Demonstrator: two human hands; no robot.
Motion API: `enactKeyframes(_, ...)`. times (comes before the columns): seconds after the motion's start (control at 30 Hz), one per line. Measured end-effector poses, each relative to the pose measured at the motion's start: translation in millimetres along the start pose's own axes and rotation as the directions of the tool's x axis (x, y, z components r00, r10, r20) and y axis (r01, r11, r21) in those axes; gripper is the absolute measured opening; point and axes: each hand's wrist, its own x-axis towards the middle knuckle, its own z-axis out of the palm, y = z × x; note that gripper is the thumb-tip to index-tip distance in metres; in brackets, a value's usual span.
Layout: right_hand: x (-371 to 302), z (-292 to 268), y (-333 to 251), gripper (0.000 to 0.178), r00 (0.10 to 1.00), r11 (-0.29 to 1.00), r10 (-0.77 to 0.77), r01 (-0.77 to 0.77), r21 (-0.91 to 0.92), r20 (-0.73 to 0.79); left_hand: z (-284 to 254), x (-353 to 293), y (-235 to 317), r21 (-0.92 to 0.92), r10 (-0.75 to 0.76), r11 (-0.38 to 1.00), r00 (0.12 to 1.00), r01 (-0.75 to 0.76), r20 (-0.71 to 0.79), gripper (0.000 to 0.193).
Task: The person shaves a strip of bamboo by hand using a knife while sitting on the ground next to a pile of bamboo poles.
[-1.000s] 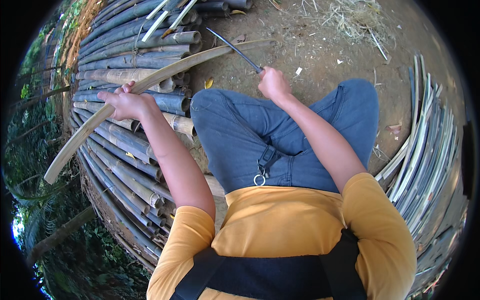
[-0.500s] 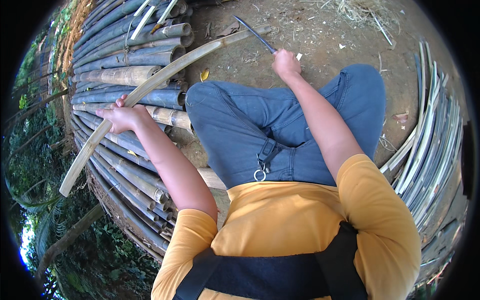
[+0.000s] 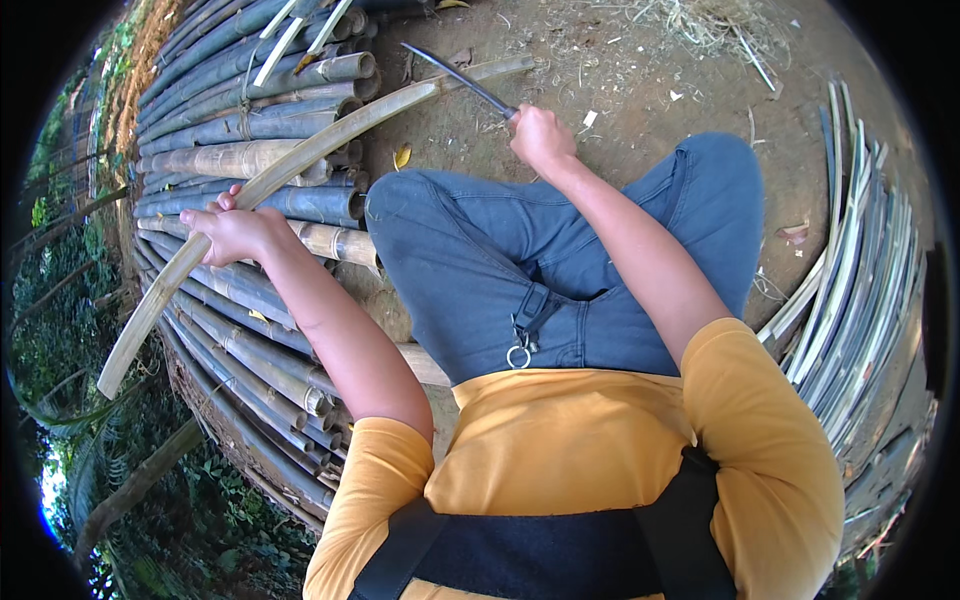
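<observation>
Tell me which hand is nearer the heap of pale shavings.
Right. The right hand, holding a knife, is left of the heap and lower in view; the left hand, gripping a pale strip, is much farther left.

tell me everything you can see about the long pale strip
The strip is long, narrow and pale tan, looking like split bamboo, with a blunt lower-left end. Toward its upper-right end a step shows, beyond which it looks darker and thinner. It looks bowed, though the lens bends edges. The left grip holds it in its lower-left half, and it crosses in front of bamboo poles. The knife crosses it near the step; contact is unclear.
</observation>
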Motion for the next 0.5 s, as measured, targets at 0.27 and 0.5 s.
enactKeyframes(0.27,47.5,6.0,59.2,0.032,0.971,0.970,0.209,-0.221,-0.104,-0.114,-11.1,2.9,-6.0,0.001,-0.005,1.000,1.000,0.005,-0.017,0.026)
enactKeyframes(0.5,22.8,2.9,34.3,0.026,0.993,0.990,0.090,-0.098,-0.100,-0.081,-4.8,-4.0,-3.4,0.036,0.018,0.999,0.997,-0.015,-0.072,0.029)
